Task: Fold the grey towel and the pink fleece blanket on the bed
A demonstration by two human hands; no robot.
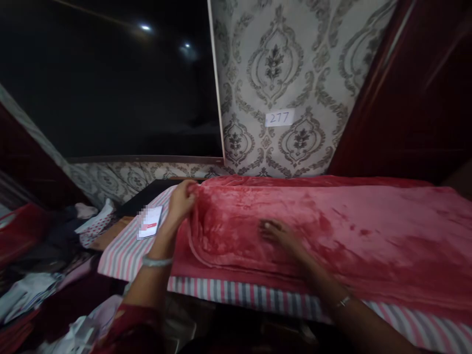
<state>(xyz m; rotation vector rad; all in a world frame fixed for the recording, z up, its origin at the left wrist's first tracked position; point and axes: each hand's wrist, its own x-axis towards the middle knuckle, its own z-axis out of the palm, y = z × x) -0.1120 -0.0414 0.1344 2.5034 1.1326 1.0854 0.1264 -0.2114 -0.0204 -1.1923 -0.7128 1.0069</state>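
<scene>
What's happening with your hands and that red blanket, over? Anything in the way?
Left hand: grip on plush red blanket, left end. Right hand: over its top. Blanket layered on striped cloth. Phone beside it, seemingly not in the way.

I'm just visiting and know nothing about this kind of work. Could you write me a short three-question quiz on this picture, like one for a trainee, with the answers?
1. True or false: the plush pinkish-red blanket lies on top of a pink, grey and white striped cloth.

2. Where is the person's bare left hand?
A) At the blanket's right end, as pictured
B) At the blanket's left end, as pictured
C) Underneath the striped cloth

3. Fill in the blank: the white rectangular label on the grey-and-white patterned wallpaper bears the handwritten number ___.

Key: 1. True. 2. B. 3. 277.
</scene>
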